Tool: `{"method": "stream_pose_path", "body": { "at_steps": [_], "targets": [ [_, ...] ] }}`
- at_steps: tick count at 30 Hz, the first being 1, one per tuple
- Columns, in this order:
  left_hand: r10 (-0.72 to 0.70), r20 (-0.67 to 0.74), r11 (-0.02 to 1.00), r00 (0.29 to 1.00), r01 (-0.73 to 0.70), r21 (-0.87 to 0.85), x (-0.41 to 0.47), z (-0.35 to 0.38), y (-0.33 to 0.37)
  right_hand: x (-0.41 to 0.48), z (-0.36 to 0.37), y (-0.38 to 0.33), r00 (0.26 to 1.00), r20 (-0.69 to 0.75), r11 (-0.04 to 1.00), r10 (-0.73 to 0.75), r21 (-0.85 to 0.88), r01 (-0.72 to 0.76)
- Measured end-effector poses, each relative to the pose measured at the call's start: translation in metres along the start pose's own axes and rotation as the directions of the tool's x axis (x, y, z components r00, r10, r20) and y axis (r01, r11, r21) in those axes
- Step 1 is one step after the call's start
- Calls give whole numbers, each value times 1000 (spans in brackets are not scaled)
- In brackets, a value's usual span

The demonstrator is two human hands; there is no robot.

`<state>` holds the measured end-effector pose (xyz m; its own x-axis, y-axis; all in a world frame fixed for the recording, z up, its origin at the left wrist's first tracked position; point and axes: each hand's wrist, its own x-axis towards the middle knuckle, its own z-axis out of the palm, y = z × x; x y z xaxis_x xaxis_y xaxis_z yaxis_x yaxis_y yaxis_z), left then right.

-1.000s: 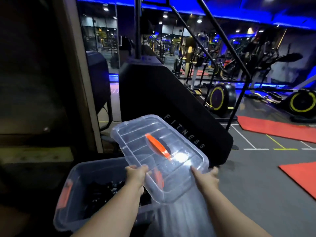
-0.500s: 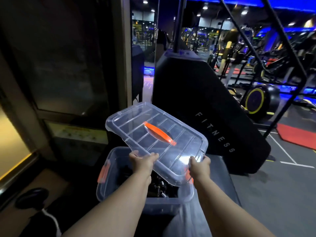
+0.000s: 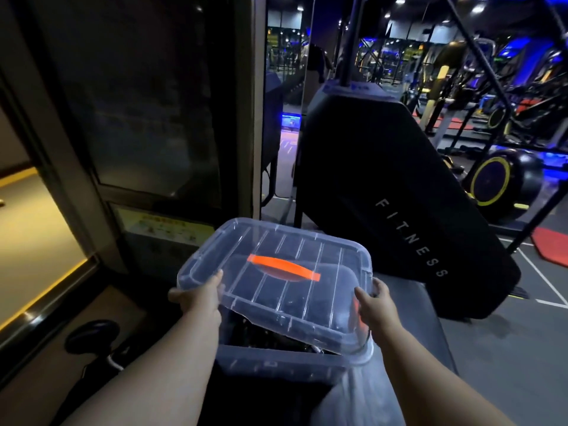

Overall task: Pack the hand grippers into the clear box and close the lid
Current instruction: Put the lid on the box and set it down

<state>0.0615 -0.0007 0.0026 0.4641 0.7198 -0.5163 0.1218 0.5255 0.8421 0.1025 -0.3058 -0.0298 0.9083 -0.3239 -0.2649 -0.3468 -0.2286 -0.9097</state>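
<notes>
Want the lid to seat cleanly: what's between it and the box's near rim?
Head view: only an open gap, with dark hand grippers showing inside the box below the lid.

The lid (image 3: 307, 250) covered most of the clear box (image 3: 276, 364), leaving a narrow gap along the near edge (dark contents showed there). A black machine (image 3: 384, 195) crowded the far right side; a glass door (image 3: 153, 103) stood close on the left.
</notes>
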Motion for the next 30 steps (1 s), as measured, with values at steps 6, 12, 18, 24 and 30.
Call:
{"method": "stream_pose_path", "body": {
  "at_steps": [6, 12, 18, 24, 30],
  "targets": [
    [-77, -19, 967, 997, 79, 242, 64, -34, -26, 5, -5, 21, 1000, -12, 997, 26, -66, -27],
    [-63, -8, 834, 998, 57, 549, 59, -55, -41, 3, -12, 26, 1000, 2, 972, -10, -236, 10],
    [-32, 93, 699, 995, -44, 714, 55, -57, -50, 13, -7, 38, 1000, 5, 929, 9, -370, -6],
    [-23, 238, 488, 971, -197, 850, 62, -52, -56, 26, -1, 47, 1000, 12, 887, 15, -462, -8],
    [-4, 269, 355, 963, -250, 901, 67, -46, -58, 42, 7, 48, 1000, 3, 853, 4, -522, -2]
  ]
}}
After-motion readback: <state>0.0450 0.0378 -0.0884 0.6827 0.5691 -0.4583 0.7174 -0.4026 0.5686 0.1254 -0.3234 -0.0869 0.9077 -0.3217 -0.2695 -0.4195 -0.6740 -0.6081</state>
